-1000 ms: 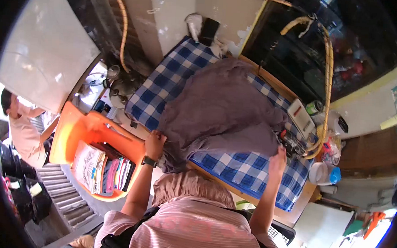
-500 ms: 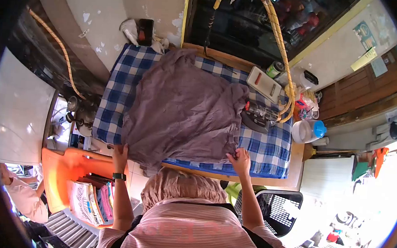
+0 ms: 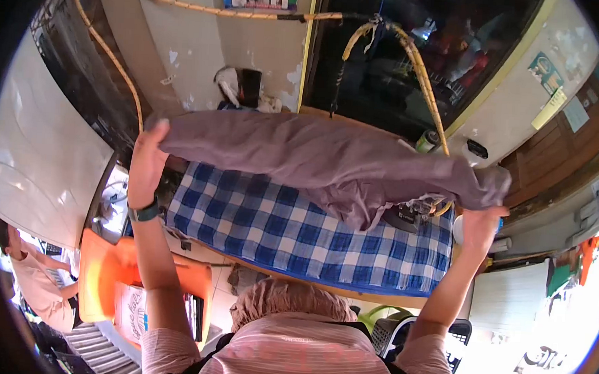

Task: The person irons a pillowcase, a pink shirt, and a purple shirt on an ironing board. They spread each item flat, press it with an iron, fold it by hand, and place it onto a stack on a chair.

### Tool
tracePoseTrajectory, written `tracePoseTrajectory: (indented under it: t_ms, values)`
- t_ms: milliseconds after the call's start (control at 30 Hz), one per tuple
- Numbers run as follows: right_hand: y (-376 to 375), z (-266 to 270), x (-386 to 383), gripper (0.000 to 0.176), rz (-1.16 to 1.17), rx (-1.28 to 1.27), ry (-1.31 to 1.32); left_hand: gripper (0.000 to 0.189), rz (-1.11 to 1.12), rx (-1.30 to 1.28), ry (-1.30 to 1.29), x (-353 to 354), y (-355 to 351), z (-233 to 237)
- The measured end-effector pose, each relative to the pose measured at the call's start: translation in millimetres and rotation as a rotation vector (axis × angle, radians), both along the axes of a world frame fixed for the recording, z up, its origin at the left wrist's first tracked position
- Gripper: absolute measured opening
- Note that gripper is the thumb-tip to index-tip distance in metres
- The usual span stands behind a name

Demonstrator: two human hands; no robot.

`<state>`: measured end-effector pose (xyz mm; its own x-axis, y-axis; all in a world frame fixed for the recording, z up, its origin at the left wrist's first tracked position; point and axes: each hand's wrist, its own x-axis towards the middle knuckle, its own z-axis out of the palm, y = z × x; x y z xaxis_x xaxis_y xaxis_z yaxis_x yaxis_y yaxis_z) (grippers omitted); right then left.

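Observation:
A purple-grey garment (image 3: 295, 149) is stretched in the air above the table, held up by both ends. My left hand (image 3: 148, 165) grips its left end, raised beyond the table's left side. My right hand (image 3: 480, 227) grips its right end, which is blurred by motion. A fold of the garment hangs down near the middle right. Beneath lies a blue-and-white checked cloth (image 3: 256, 232) spread over the table. A dark iron (image 3: 403, 218) rests on it at the right, partly covered by the garment.
An orange plastic bin (image 3: 95, 278) with printed items stands at lower left, and another person (image 3: 44, 285) is beyond it. A dark basket (image 3: 388, 332) stands at lower right. A yellow wrapped cord (image 3: 427, 72) hangs over the table near a green can (image 3: 426, 141).
The garment was lying flat on the checked cloth; now it is lifted and stretched sideways. Both hands have moved up, outward and away from my body.

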<state>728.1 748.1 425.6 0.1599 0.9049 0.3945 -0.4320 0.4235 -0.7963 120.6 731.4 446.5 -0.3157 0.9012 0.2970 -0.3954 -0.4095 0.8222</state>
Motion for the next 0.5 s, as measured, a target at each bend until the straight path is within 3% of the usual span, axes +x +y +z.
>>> tracePoseTrajectory:
  t_ms: [33, 67, 133, 167, 200, 267, 333, 367, 400, 500]
  values:
    - [8, 6, -3, 0.045, 0.150, 0.086, -0.159, 0.036, 0.003, 0.032, 0.147, -11, 12, 7]
    - [7, 15, -3, 0.045, 0.151, 0.111, -0.157, 0.036, 0.012, 0.065, 0.294, -20, 20, 13]
    - [-7, 73, -43, 0.048, -0.546, -0.281, -0.169, 0.035, 0.088, 0.208, 0.063, 3, 4, 67]
    - [-5, 80, -19, 0.055, -0.258, -0.072, -0.049, 0.034, -0.180, 0.300, 0.017, -13, 5, 79]
    - [-3, 84, -8, 0.058, -0.119, 0.057, 0.074, 0.034, -0.175, 0.314, 0.022, -13, 15, 87]
    - [-5, 98, -28, 0.062, -0.158, 0.057, -0.004, 0.036, -0.036, 0.016, 0.173, -5, 43, 91]
    - [10, 110, -63, 0.066, -0.519, -0.239, -0.253, 0.039, 0.064, -0.232, 0.394, -7, 79, 85]
    - [31, 102, -59, 0.067, -0.342, -0.228, -0.175, 0.041, 0.096, -0.330, 0.547, -10, 99, 76]
    - [47, 98, -53, 0.055, -0.327, -0.314, -0.165, 0.041, 0.097, -0.325, 0.547, -14, 113, 65]
    - [87, 74, -33, 0.046, -0.167, -0.222, 0.013, 0.045, 0.263, -0.221, 0.460, -19, 138, 55]
